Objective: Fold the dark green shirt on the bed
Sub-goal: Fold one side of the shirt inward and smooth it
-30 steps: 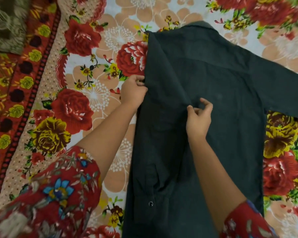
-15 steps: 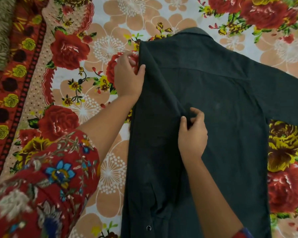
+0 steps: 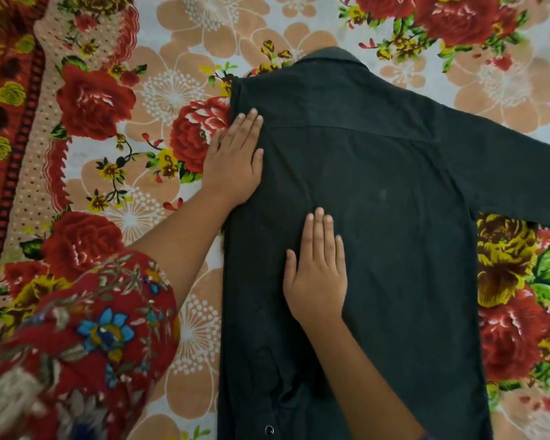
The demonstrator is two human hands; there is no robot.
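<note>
**Item:** dark green shirt (image 3: 378, 217). It is laid back-up on the flower-printed bed (image 3: 172, 58), with the collar (image 3: 327, 57) at 12 o'clock and the hem cut off by the frame at 6 o'clock. The 9 o'clock side is turned in over the back, giving a straight edge. The other sleeve (image 3: 505, 173) lies spread towards 3 o'clock.

**Hands:** The left hand (image 3: 235, 157) is laid flat on the folded shoulder at 10 o'clock, fingers straight, nothing grasped. The right hand (image 3: 316, 268) is pressed flat on the turned-in panel near centre, also grasping nothing.

**Fitting:** A small round fastener (image 3: 269, 429) is seen at 6 o'clock, possibly a snap.

**Handling:** The cloth is judged light, soft and limp, so folds are likely kept only while pressed. Hold is best taken at the 3 o'clock shoulder seam and further along that sleeve.
</note>
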